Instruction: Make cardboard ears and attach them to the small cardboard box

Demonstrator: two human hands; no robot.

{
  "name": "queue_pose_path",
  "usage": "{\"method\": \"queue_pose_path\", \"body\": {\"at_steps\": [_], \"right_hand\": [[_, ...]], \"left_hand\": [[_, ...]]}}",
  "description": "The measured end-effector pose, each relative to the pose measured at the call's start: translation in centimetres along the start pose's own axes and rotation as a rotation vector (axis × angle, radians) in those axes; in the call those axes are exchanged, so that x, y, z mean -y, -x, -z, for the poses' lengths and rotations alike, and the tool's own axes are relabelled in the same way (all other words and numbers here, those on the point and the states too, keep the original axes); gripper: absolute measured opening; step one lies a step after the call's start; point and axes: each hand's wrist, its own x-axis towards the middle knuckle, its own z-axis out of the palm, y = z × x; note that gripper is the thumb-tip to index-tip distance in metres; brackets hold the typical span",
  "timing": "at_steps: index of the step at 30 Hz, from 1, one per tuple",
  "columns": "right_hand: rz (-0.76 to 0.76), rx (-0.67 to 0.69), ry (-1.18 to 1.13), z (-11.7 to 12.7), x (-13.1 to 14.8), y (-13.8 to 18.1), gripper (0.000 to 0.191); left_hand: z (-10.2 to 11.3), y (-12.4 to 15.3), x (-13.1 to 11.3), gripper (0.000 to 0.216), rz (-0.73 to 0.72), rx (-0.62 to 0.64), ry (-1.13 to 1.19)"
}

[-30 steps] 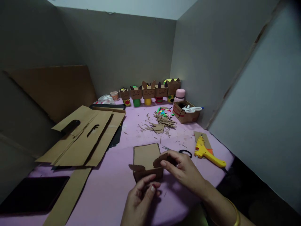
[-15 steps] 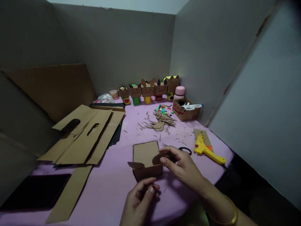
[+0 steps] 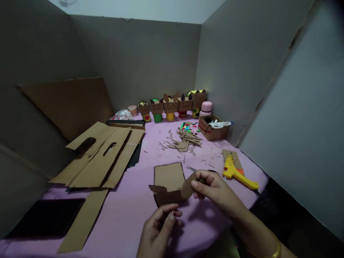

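In my right hand (image 3: 208,184), pinched between thumb and fingers, is a rounded brown cardboard piece (image 3: 188,187), shaped like an ear. It overlaps the right front corner of a small cardboard box (image 3: 169,175) in my view; I cannot tell if they touch. A similar cardboard ear (image 3: 157,189) stands at the box's left front edge. My left hand (image 3: 160,225) is just in front of the box, fingers loosely curled and thumb apart, with nothing visible in it. Scissors (image 3: 191,168) lie beyond my right hand, their handles partly hidden by it.
A yellow glue gun (image 3: 236,173) rests at the right. Cardboard scraps (image 3: 185,139) lie mid-table, with several cardboard-headed figures (image 3: 170,105) behind. A small carton (image 3: 212,130) holds white-handled scissors. Large cardboard sheets (image 3: 107,157) and a black flat object (image 3: 45,218) occupy the left.
My right hand has drawn the ear-shaped piece right and tilted it, so its broad face shows. My left hand has hardly moved. The view has shifted slightly.
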Motion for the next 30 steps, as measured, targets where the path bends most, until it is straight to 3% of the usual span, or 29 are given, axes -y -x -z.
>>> {"method": "queue_pose_path", "body": {"at_steps": [5,9,11,13,14,16,25,30], "right_hand": [[-0.118,0.105,-0.035,-0.3,-0.8,1.4,0.03],[-0.112,0.163,0.13,-0.3,-1.3,1.9,0.031],[-0.035,0.031,0.428,0.9,-1.8,1.6,0.03],[0.026,-0.162,0.88,2.5,-2.4,1.1,0.023],[0.021,-0.212,1.084,3.3,-2.8,0.8,0.021],[-0.007,-0.224,1.263,4.6,-3.4,0.3,0.023],[-0.024,-0.126,1.334,5.1,-3.5,0.0,0.017],[-0.065,-0.21,1.36,5.4,-3.6,-0.1,0.019]], "left_hand": [[-0.8,0.1,-1.5,0.034,-0.09,0.066,-0.114],[-1.3,-0.3,-1.9,0.023,-0.071,0.177,-0.166],[-1.4,-0.3,-1.7,0.022,-0.013,0.14,-0.099],[-1.5,-0.3,-1.4,0.024,0.035,0.089,-0.014],[-1.6,-0.3,-1.2,0.026,0.053,0.066,0.015],[-1.8,-0.2,-1.1,0.031,0.093,0.051,0.049],[-2.5,0.4,-1.6,0.038,0.112,0.082,0.042],[-2.7,1.0,-1.9,0.041,0.129,0.104,0.096]]}}
